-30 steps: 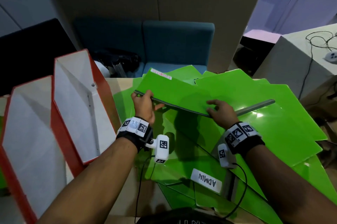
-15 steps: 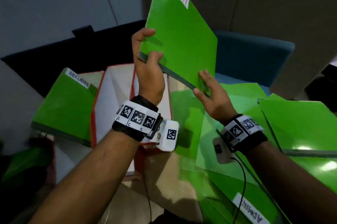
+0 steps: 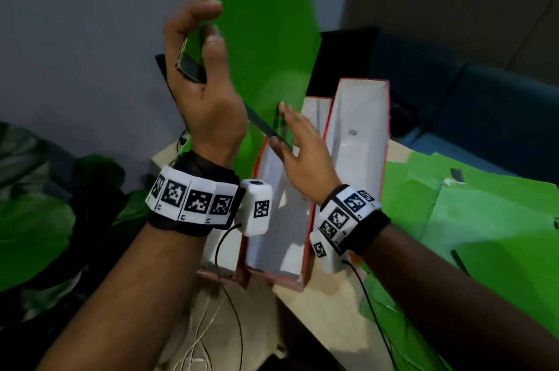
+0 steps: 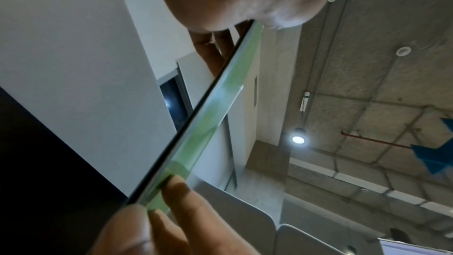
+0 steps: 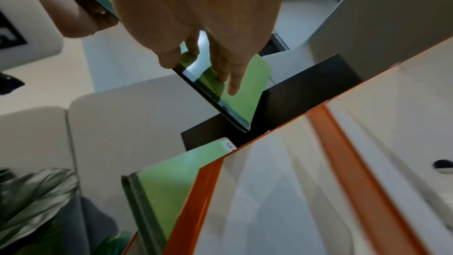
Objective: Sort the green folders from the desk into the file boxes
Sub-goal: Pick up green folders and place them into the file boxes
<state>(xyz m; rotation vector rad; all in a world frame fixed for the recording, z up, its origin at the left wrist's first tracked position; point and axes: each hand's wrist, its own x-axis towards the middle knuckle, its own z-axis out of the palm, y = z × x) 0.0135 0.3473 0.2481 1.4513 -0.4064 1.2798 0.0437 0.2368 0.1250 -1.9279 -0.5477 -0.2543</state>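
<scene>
A green folder (image 3: 263, 38) with a dark spine stands almost upright in the air above the red file boxes. My left hand (image 3: 202, 47) grips the upper end of the spine, thumb on the near face; the left wrist view shows the folder's edge (image 4: 210, 115) running between my fingers (image 4: 171, 210). My right hand (image 3: 287, 134) pinches the lower end, thumb at the spine and straight fingers (image 5: 230, 77) on the green face (image 5: 247, 88). The lower corner hangs just over the middle box (image 3: 281, 219). In the left box stands another green folder (image 5: 171, 181).
A third red box (image 3: 357, 128) stands to the right. Several green folders (image 3: 469, 219) lie spread over the desk on the right. Large plant leaves (image 3: 30, 228) fill the left. White cables (image 3: 205, 340) hang at the desk's near edge. A blue sofa (image 3: 484, 104) stands behind.
Both hands lifted the folder off the desk pile, tipped it upright and carried it left over the boxes. My view has swung left with it.
</scene>
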